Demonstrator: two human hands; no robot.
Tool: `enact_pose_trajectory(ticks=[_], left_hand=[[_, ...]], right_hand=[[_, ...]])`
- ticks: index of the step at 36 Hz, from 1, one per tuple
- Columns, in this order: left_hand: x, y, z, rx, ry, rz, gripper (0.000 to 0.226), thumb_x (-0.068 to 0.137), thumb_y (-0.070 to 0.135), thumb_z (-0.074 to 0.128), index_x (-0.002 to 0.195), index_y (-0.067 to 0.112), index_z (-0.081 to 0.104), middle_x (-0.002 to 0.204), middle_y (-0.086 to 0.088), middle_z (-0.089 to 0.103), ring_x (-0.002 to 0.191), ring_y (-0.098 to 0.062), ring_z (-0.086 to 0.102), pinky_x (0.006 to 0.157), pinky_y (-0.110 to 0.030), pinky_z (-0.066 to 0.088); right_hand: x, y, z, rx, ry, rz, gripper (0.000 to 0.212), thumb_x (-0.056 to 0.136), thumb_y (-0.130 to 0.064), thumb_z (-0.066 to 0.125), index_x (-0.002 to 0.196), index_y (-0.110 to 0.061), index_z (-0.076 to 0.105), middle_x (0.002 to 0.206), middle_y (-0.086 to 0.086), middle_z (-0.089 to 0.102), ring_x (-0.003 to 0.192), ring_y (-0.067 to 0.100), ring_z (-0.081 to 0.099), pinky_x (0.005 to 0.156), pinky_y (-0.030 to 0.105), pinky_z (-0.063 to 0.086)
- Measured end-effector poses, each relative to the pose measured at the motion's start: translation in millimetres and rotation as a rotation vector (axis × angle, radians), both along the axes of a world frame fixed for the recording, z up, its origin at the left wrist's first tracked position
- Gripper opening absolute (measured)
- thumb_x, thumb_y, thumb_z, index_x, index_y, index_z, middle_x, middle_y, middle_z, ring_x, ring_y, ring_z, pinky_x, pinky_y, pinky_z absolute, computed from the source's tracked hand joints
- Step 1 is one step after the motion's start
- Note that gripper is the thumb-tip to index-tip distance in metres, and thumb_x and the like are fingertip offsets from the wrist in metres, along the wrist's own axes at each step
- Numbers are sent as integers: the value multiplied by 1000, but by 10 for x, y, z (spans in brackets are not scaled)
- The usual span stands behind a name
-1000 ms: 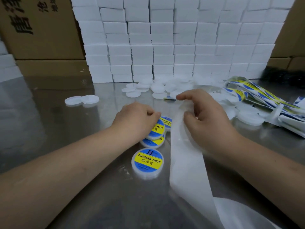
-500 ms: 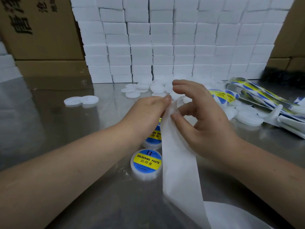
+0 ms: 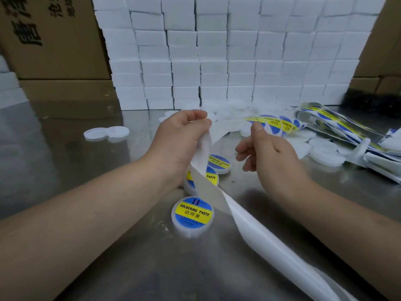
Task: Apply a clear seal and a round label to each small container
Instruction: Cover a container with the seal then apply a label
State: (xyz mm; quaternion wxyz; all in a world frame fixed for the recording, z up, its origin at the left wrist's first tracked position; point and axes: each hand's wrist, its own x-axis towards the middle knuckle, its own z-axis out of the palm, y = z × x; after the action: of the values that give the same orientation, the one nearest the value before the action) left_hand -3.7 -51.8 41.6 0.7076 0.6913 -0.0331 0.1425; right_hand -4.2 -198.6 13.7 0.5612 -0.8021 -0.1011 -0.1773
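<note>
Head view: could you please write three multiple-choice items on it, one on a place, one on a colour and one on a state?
1. Where do the printed label strips lie?
A. on the table's right side
B. on its left side
C. under the forearms

2. What colour is the band reading SOLDERING PASTE on the nearest container?
A. red
B. yellow
C. green

3. What holds the white backing strip?
A. a clip
B. nothing, it lies flat
C. the left hand

Answers: 1 A, the pile sits far right. 2 B, yellow crosses the blue. 3 C, its fingers grip the strip's upper end.
</note>
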Motion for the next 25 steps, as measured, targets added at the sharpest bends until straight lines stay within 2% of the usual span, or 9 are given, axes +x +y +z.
enact_pose_trajectory(ticks=[4,6,9,11,13,15,18,21,25], left_hand=[[3,-2,-17,258,-21,-10,10,81,19,64,75,26,62,72,9,59,49,9,51,48,-6,40],[3,0,-37,409,29,-21,8,79,25,67,76,28,61,68,11,58,43,9,49,39,-7,36],[-2,-5,-48,660,70,-17,11,75,36,67,77,32,57,68,11,58,51,1,56,40,-14,40],[-15,-14,-22,819,56,24,15,72,42,66,76,31,56,70,12,60,59,0,57,45,-18,39],[-39,-24,10,895,15,42,17,71,45,66,74,31,56,69,14,60,60,3,56,46,-20,36],[-56,-28,24,929,-27,35,18,70,47,66,73,31,57,65,15,60,56,6,55,45,-19,35],[-63,-29,25,937,-38,15,20,70,49,66,74,30,59,63,16,60,53,7,55,44,-16,36],[-41,-25,12,873,-19,-5,21,72,48,66,75,28,61,68,14,62,59,4,57,47,-16,41],[-17,2,-9,634,-14,-3,27,76,50,60,65,25,60,53,15,59,43,5,52,42,-11,40]], right_hand=[[95,14,40,258,104,59,44,94,-50,32,79,-22,63,73,-6,68,53,8,58,64,29,45],[87,17,66,308,87,30,43,81,-56,40,74,-21,63,74,-5,67,54,7,59,66,32,47],[22,33,71,277,51,-47,35,67,-52,50,59,-20,62,59,-4,63,61,14,62,79,44,52],[-11,39,33,253,-4,-76,29,73,-41,60,58,-18,52,59,-1,61,68,20,62,73,36,52],[-34,41,3,197,-71,-115,27,79,-25,63,60,-20,45,51,-11,54,58,8,54,56,23,44],[-53,47,2,178,-93,-112,17,80,-14,59,68,-19,49,57,-12,57,57,6,50,55,26,43],[-100,70,37,209,-108,-110,5,79,-5,53,83,-8,52,83,15,62,71,18,53,67,38,48],[-117,84,43,182,-185,-118,10,79,-3,50,88,-7,50,88,16,61,74,24,54,68,37,47],[-120,54,50,114,-255,-138,13,82,-4,48,94,-7,48,88,15,59,78,25,55,67,36,48]])
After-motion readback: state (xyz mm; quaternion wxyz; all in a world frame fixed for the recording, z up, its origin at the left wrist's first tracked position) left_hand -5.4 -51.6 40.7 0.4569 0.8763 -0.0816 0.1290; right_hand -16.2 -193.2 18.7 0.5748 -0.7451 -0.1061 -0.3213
